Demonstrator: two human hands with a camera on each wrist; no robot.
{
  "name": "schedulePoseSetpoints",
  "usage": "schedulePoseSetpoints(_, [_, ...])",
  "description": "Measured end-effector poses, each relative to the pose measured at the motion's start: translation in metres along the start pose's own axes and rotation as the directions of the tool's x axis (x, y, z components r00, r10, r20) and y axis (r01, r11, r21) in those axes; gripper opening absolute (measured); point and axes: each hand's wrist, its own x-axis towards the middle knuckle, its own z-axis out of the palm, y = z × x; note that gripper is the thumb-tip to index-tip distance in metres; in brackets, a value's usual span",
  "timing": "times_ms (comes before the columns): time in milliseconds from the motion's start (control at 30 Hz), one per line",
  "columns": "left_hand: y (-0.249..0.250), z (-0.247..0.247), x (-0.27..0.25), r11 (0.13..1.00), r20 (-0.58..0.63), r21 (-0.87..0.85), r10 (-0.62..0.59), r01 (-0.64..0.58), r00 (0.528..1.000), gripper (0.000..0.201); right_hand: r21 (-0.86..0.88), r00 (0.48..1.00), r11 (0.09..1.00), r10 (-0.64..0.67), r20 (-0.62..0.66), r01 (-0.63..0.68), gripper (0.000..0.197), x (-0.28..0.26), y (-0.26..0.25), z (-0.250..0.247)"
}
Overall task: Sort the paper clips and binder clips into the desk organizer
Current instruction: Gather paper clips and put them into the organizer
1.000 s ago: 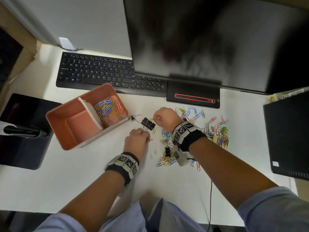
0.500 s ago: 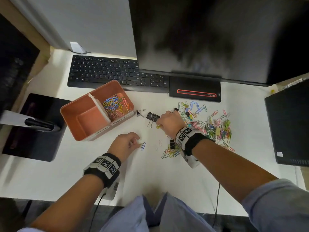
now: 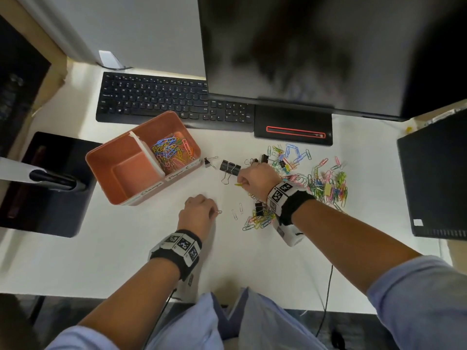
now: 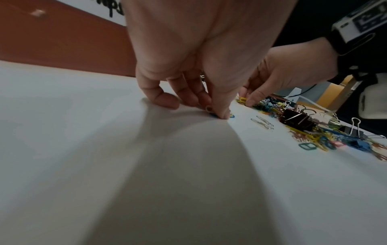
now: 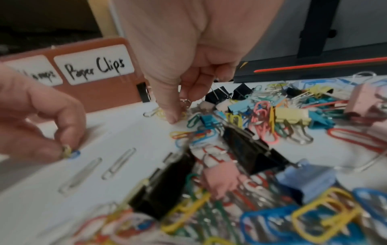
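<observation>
An orange desk organizer (image 3: 121, 195) stands left of centre; its right compartment holds coloured paper clips (image 3: 171, 152), its left one looks empty. My left hand (image 3: 199, 210) (image 4: 217, 112) pinches a blue paper clip (image 4: 231, 116) (image 5: 74, 153) against the desk. My right hand (image 3: 249, 181) (image 5: 176, 116) pinches a yellow paper clip (image 3: 238, 184) beside a black binder clip (image 3: 229, 168). A heap of coloured paper clips and binder clips (image 3: 326, 183) spreads to the right, and a smaller heap (image 3: 260, 218) lies under my right wrist.
A keyboard (image 3: 174, 99) and monitor base (image 3: 293, 127) lie behind the organizer. A small black binder clip (image 3: 207, 161) sits at the organizer's right corner. Two silver paper clips (image 3: 237, 210) lie between my hands. Black boxes stand at the left (image 3: 48, 188) and right (image 3: 434, 178) edges.
My left hand drew back toward me from the black binder clip and pinched a clip on the desk. My right hand stayed by the binder clip, now on a yellow clip.
</observation>
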Motion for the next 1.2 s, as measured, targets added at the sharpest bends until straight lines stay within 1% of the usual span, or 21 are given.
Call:
schedulePoseSetpoints(100, [-0.001, -0.001, 0.001, 0.997, 0.076, 0.054, 0.047, -0.051, 0.996, 0.006, 0.133, 0.993, 0.991, 0.002, -0.116, 0.013, 0.018, -0.016, 0.002, -0.004])
schedulePoseSetpoints(167, [-0.003, -0.002, 0.003, 0.997, 0.109, 0.032, 0.064, -0.068, 0.992, 0.007, 0.235, 0.989, 0.972, 0.014, -0.147, 0.021, 0.018, -0.037, 0.006, -0.005])
schedulePoseSetpoints(267, [-0.001, -0.005, 0.005, 0.996, 0.145, -0.078, 0.057, -0.046, 0.988, 0.018, 0.311, 0.995, 0.95, 0.012, -0.099, 0.019, 0.019, -0.078, 0.016, 0.005])
schedulePoseSetpoints(367, [0.015, -0.003, 0.001, 0.985, 0.217, -0.141, 0.127, -0.098, 0.968, 0.027, 0.344, 0.996, 0.935, 0.087, 0.008, -0.084, 0.026, -0.116, 0.03, 0.027])
schedulePoseSetpoints(433, [0.031, 0.004, -0.004, 0.975, 0.255, -0.18, 0.173, -0.129, 0.951, 0.029, 0.359, 0.988, 0.921, 0.14, 0.058, -0.152, 0.036, -0.129, 0.038, 0.041])
schedulePoseSetpoints(533, [0.053, 0.022, -0.008, 0.972, 0.277, -0.217, 0.153, -0.094, 0.949, 0.041, 0.391, 0.978, 0.897, 0.2, 0.063, -0.208, 0.048, -0.13, 0.043, 0.056])
schedulePoseSetpoints(600, [0.062, 0.033, -0.006, 0.977, 0.265, -0.202, 0.124, -0.07, 0.956, 0.045, 0.386, 0.974, 0.896, 0.223, 0.039, -0.221, 0.049, -0.123, 0.043, 0.06])
schedulePoseSetpoints(633, [0.066, 0.037, -0.005, 0.981, 0.247, -0.182, 0.115, -0.07, 0.962, 0.043, 0.383, 0.973, 0.896, 0.231, 0.027, -0.224, 0.046, -0.118, 0.043, 0.059])
schedulePoseSetpoints(767, [0.074, 0.043, 0.004, 0.988, 0.099, -0.103, 0.123, -0.113, 0.987, 0.017, 0.343, 0.973, 0.916, 0.231, -0.025, -0.208, 0.028, -0.102, 0.047, 0.054])
schedulePoseSetpoints(800, [0.074, 0.043, 0.007, 0.989, 0.093, -0.095, 0.124, -0.115, 0.988, 0.014, 0.319, 0.973, 0.924, 0.229, -0.02, -0.211, 0.026, -0.099, 0.05, 0.054])
schedulePoseSetpoints(900, [0.068, 0.044, 0.013, 0.989, 0.085, -0.066, 0.14, -0.135, 0.986, 0.014, 0.272, 0.976, 0.939, 0.217, 0.003, -0.21, 0.025, -0.095, 0.055, 0.051])
schedulePoseSetpoints(1100, [0.065, 0.044, 0.019, 0.979, 0.074, 0.025, 0.201, -0.204, 0.977, 0.017, 0.263, 0.986, 0.952, 0.165, -0.015, -0.156, 0.024, -0.093, 0.06, 0.05])
schedulePoseSetpoints(1200, [0.065, 0.042, 0.02, 0.981, 0.054, -0.016, 0.195, -0.195, 0.979, 0.012, 0.243, 0.991, 0.963, 0.131, -0.036, -0.118, 0.023, -0.094, 0.062, 0.048])
